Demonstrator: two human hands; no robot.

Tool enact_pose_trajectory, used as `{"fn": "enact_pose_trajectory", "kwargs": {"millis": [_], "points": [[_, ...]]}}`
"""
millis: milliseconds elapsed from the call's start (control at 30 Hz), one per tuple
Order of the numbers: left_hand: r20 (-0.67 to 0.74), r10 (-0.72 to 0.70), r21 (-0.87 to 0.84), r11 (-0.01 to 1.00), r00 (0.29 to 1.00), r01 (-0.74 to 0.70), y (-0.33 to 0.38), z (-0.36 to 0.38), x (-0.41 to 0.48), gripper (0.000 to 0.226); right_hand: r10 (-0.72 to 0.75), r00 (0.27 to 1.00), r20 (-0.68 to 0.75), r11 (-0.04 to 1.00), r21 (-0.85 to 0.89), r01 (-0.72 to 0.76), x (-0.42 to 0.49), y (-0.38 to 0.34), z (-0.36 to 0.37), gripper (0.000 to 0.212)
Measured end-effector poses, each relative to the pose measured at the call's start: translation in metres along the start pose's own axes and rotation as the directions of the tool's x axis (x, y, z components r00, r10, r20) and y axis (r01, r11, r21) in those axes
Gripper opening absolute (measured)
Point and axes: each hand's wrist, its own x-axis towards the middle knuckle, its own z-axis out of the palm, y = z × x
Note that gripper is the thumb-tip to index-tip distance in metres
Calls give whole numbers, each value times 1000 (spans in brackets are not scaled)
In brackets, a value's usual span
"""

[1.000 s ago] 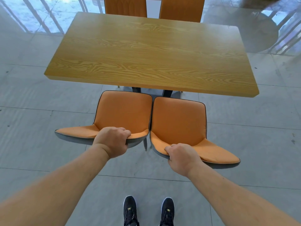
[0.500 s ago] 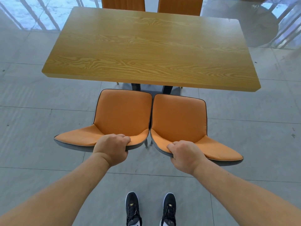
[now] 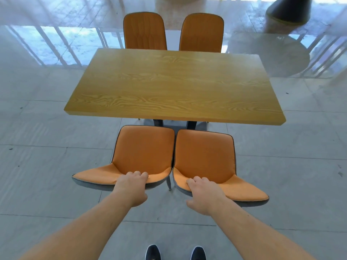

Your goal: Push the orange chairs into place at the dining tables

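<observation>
Two orange chairs stand side by side at the near long edge of the wooden dining table. Their seats' front edges lie just short of that edge. My left hand lies on the top of the left chair's backrest, fingers curled over its rim. The fingers of my right hand hook over the top of the right chair's backrest, with the thumb spread away below it. Both arms are stretched out.
Two more orange chairs stand tucked in at the table's far side. Grey floor tiles lie all around. A dark cone-shaped base sits at the back right, near bright glass with railings. My shoes show at the bottom.
My view has lifted, so the far chairs now show fully. My arms have stretched further forward, and both hands have loosened from tight fists to fingers hooked over the backrests.
</observation>
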Motion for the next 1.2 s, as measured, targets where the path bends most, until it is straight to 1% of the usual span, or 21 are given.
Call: {"fn": "enact_pose_trajectory", "kwargs": {"millis": [67,133,200,267,333,400,500,600,700,767,900,1000,1100,1200], "points": [[9,-33,-30,999,999,33,9,-16,-13,57,-32,998,-53,999,-23,31,-5,-1,-20,58],[-63,-96,-113,990,993,88,15,-39,-25,70,-74,983,-167,997,-13,73,-4,-4,-49,65],[-169,-157,-165,978,973,130,16,-66,-35,79,-125,946,-299,991,12,135,-1,-14,-82,67],[-264,-212,-243,959,941,148,11,-94,-46,82,-187,904,-385,980,-8,199,3,-31,-114,68],[-326,-262,-300,940,908,164,-1,-120,-58,83,-248,859,-448,967,-62,247,5,-55,-144,66],[-372,-290,-300,937,882,182,-19,-141,-71,81,-288,820,-495,956,-97,278,7,-81,-170,62],[-430,-322,-294,933,843,207,-57,-161,-92,81,-314,777,-546,948,-139,286,10,-124,-202,58],[-476,-350,-305,926,807,221,-106,-170,-114,84,-344,746,-569,938,-184,292,18,-168,-230,57],[-507,-354,-288,929,786,232,-166,-171,-138,88,-350,742,-572,937,-213,278,29,-222,-256,64],[-512,-354,-279,930,783,238,-210,-165,-155,90,-331,743,-582,944,-190,271,36,-265,-266,67],[-504,-383,-313,916,774,249,-297,-138,-182,95,-310,752,-582,947,-115,301,54,-363,-255,69],[-494,-399,-325,909,772,262,-354,-117,-197,99,-336,765,-549,940,-147,308,73,-428,-243,64],[-471,-433,-352,891,769,286,-409,-104,-204,100,-349,775,-526,936,-160,313,94,-478,-244,64],[-459,-453,-363,881,764,304,-457,-101,-199,99,-372,774,-513,928,-169,333,121,-511,-253,63]]}}
